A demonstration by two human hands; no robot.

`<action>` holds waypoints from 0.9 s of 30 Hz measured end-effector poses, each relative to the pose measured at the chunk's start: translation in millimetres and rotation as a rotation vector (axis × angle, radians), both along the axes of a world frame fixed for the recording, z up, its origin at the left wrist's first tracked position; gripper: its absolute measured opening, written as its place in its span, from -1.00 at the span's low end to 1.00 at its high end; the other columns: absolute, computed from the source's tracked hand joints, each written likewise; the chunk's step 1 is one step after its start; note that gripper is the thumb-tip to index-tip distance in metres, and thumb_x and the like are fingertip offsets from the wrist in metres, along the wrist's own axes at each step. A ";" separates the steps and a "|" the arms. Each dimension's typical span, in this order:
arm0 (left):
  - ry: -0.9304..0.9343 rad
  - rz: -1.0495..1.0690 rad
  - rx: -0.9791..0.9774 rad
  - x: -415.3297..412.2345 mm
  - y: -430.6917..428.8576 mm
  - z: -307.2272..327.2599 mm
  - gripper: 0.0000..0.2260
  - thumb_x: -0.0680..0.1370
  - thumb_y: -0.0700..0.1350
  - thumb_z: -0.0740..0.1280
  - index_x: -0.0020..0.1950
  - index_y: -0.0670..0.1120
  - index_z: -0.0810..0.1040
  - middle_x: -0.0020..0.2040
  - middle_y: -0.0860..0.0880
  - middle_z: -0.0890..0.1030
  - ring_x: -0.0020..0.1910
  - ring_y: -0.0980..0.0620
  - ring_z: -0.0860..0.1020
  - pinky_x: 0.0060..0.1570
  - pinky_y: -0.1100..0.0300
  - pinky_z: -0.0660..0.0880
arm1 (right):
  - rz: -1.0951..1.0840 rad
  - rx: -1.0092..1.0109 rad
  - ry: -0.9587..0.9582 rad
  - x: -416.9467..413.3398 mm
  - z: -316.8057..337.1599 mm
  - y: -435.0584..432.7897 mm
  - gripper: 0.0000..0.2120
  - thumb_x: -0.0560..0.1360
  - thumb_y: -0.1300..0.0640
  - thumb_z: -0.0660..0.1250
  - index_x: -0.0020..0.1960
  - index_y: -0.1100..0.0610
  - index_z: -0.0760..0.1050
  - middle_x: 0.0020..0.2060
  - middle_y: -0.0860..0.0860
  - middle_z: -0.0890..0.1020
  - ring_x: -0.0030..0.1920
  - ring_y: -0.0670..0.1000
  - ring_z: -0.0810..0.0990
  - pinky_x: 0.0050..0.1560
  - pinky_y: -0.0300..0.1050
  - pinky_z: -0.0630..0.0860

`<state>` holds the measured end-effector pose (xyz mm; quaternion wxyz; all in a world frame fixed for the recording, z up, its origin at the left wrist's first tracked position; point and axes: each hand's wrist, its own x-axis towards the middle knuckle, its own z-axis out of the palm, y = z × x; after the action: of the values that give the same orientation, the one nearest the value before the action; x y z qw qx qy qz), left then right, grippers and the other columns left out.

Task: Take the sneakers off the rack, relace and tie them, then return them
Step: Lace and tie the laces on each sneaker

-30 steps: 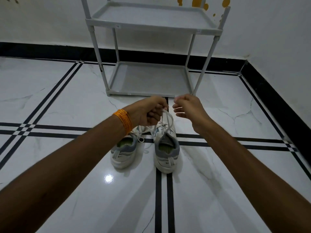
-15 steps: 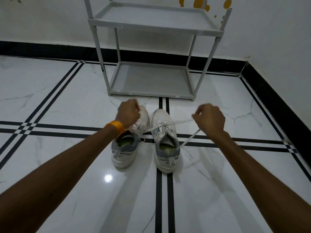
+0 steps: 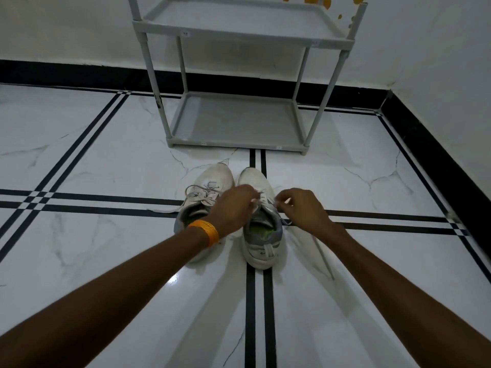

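Note:
Two white and grey sneakers stand side by side on the floor, toes toward the rack. Over the tongue of the right sneaker (image 3: 261, 235), my left hand (image 3: 235, 208) and my right hand (image 3: 300, 208) each pinch a part of its white lace (image 3: 261, 199), close together. An orange band circles my left wrist. The left sneaker (image 3: 210, 181) has loose laces spilling to its left, and my left forearm covers its heel. The grey two-shelf rack (image 3: 236, 143) stands beyond the shoes, both shelves bare.
White marble floor with black inlay stripes (image 3: 249, 314) runs around the shoes. A black skirting (image 3: 438, 160) and white walls close the corner behind and to the right of the rack. Orange spots mark the wall above the rack.
My hands first pulled the lace ends wide apart to both sides, then came down and together over the right sneaker's tongue. The camera has moved closer to the shoes.

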<state>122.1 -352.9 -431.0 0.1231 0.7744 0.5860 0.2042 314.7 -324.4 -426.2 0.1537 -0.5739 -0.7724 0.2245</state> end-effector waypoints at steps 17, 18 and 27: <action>-0.143 0.164 -0.093 -16.1 -6.9 -18.3 -0.90 0.48 -0.16 0.37 -0.23 -0.10 0.52 -0.29 -0.10 0.63 -0.29 -0.05 0.53 -0.27 0.20 0.35 | 0.071 0.134 -0.146 4.3 -15.1 -12.0 -0.92 0.47 0.24 0.30 -0.18 0.19 0.54 -0.27 0.09 0.65 -0.25 0.13 0.58 -0.22 -0.06 0.46; -0.141 0.180 -0.098 -15.6 -7.1 -19.7 -0.90 0.48 -0.15 0.38 -0.23 -0.11 0.53 -0.29 -0.11 0.63 -0.29 -0.06 0.53 -0.28 0.20 0.34 | 0.085 0.126 -0.174 3.4 -17.3 -13.5 -0.93 0.47 0.24 0.29 -0.18 0.18 0.53 -0.25 0.10 0.65 -0.23 0.14 0.57 -0.22 -0.05 0.47; -0.097 0.246 -0.110 -11.1 -7.3 -21.7 -0.92 0.47 -0.17 0.37 -0.19 -0.17 0.58 -0.24 -0.16 0.66 -0.22 -0.13 0.58 -0.17 0.12 0.46 | 0.021 -0.098 -0.155 0.7 -14.5 -13.4 -0.86 0.51 0.23 0.27 -0.09 0.23 0.60 -0.17 0.15 0.70 -0.13 0.14 0.63 -0.11 -0.05 0.54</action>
<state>111.0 -360.2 -452.7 0.1677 0.6781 0.6801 0.2224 315.4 -337.7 -440.7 0.0629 -0.5884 -0.7759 0.2186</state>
